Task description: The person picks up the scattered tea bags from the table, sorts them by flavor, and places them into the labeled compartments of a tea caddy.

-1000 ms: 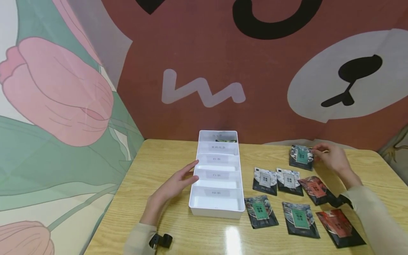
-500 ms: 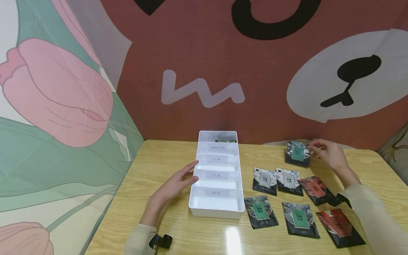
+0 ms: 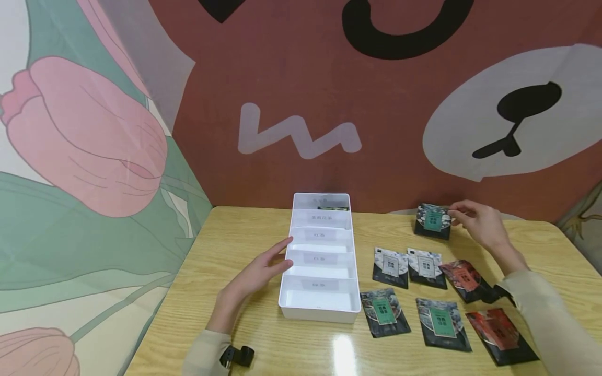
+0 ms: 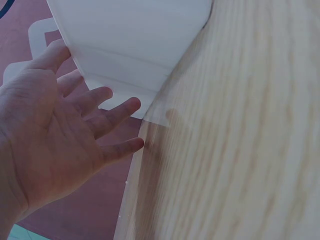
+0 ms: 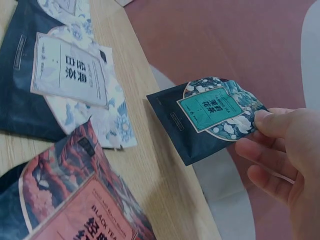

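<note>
My right hand pinches the edge of a dark jasmine tea packet with a green label, near the table's back edge. In the right wrist view the thumb lies over the packet's corner with fingers beneath, and the packet is tilted above the wood. On the left, my left hand has its fingers extended against the long side of a white divided box with labelled compartments. The left wrist view shows those fingers spread, tips at the box wall. A thin green packet stands in the rearmost compartment.
Several more tea packets lie on the table right of the box: white-labelled packets, green-labelled packets and red packets. A red packet lies under my right wrist. A painted wall rises behind the table.
My right hand has carried the jasmine tea packet leftward and slightly back, toward the wall. My left hand and the box have stayed where they were.
</note>
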Demonstrator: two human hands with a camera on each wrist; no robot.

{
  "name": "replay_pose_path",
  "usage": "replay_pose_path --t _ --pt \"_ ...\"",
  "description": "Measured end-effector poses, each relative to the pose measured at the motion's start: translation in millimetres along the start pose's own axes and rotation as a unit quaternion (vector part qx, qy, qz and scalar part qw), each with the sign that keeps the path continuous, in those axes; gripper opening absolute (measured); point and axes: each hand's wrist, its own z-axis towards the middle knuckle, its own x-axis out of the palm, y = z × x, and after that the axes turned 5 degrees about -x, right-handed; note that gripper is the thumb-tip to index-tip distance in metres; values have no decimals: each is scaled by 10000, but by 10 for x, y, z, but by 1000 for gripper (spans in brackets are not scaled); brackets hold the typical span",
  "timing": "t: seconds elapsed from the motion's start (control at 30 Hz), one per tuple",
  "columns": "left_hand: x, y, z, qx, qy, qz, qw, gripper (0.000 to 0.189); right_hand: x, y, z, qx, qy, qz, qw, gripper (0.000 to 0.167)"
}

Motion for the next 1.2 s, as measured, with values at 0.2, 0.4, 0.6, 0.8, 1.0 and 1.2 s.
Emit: replay_pose_path --t 0.2,0.4,0.6,0.8,1.0,1.2 --pt "-3 -8 -5 -10 3 30 10000 62 16 130 26 -137 -209 -69 9997 30" --pt "0 -8 -4 -10 -20 28 10000 63 50 302 69 -470 -430 -21 9980 23" --pt "3 4 1 -14 -19 52 10000 63 68 509 103 -710 -469 187 9962 22" --pt "-8 4 0 -23 -59 105 9999 63 133 667 151 -1039 -698 494 9909 17" --pt "-8 2 -2 -14 -61 84 9999 62 203 811 191 -1217 -873 562 9871 15" --pt "4 -3 -7 -25 -62 61 10000 63 277 986 208 -1574 -1174 629 9785 11"
